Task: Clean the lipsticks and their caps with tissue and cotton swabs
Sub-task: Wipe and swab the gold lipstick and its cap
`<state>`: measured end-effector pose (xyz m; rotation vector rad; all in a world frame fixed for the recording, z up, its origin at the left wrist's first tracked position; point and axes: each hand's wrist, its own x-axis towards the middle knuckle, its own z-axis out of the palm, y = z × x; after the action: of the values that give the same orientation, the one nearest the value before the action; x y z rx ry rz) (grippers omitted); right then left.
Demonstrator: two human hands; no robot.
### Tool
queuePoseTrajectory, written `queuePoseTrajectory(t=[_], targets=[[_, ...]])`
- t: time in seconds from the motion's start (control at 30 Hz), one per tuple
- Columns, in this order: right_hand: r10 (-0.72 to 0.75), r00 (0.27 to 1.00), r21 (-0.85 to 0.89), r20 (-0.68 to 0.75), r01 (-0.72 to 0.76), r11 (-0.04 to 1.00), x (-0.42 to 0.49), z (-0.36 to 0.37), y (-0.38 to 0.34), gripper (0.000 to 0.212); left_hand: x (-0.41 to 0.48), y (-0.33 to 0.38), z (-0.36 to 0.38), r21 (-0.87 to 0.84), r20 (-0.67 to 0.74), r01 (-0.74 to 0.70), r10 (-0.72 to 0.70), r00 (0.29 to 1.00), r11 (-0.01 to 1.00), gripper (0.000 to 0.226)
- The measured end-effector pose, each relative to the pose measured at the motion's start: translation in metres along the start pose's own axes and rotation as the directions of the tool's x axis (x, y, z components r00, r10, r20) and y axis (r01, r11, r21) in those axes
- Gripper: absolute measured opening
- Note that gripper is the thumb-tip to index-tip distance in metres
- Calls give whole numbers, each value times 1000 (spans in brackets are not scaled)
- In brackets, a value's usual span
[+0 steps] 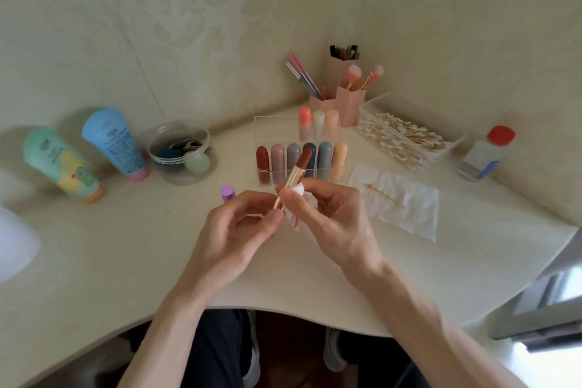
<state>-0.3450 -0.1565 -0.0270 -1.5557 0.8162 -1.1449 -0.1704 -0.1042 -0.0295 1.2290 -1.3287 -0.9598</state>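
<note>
An open lipstick (pixel 297 172) with a brown-red bullet and a gold tube is held tilted above the desk. My left hand (pixel 239 227) pinches its lower end. My right hand (pixel 327 214) grips a stained white tissue (pixel 294 214) pressed against the gold tube. A purple cap (pixel 227 193) stands on the desk just left of my left hand. A flat tissue (pixel 406 208) with a used cotton swab (pixel 382 194) on it lies to the right. Several capped lipsticks stand in a clear organizer (pixel 315 172) behind my hands.
A clear box of cotton swabs (pixel 406 138) and a red-capped bottle (pixel 486 154) sit at the right. Pink brush holders (pixel 343 101) stand in the corner. Two tubes (pixel 116 143) (pixel 63 164) and a clear round jar (pixel 181 151) are at the left.
</note>
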Motion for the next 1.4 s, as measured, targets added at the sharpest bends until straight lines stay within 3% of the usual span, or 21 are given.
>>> queuePoseTrajectory(t=[0.1, 0.33, 0.47, 0.6, 0.97, 1.2, 1.4], targets=[[13, 1000, 51, -6, -13, 999, 0, -1, -2, 20, -1, 2, 1, 18, 35, -20, 20, 999, 1000, 23], [21, 1000, -13, -18, -21, 1000, 0, 0, 2, 20, -2, 2, 4, 50, -111, -14, 19, 994, 999, 13], [-32, 999, -64, -10, 31, 997, 1, -1, 2, 22, 0, -1, 5, 77, -152, -9, 21, 988, 997, 18], [-30, 998, -93, -61, 25, 995, 1, -3, 3, 21, 2, -4, 5, 73, -132, 2, 8, 991, 997, 28], [42, 968, -95, -249, -67, 993, 4, -12, 3, 30, 4, -1, 8, 14, -114, -6, 7, 993, 1000, 16], [47, 942, -91, -331, -81, 992, 5, -16, 6, 35, 14, -7, 13, 215, -119, 2, 24, 993, 977, 17], [62, 938, -96, -340, -101, 990, 5, -18, 9, 32, 29, -9, 26, 243, -196, 40, 9, 981, 969, 23]])
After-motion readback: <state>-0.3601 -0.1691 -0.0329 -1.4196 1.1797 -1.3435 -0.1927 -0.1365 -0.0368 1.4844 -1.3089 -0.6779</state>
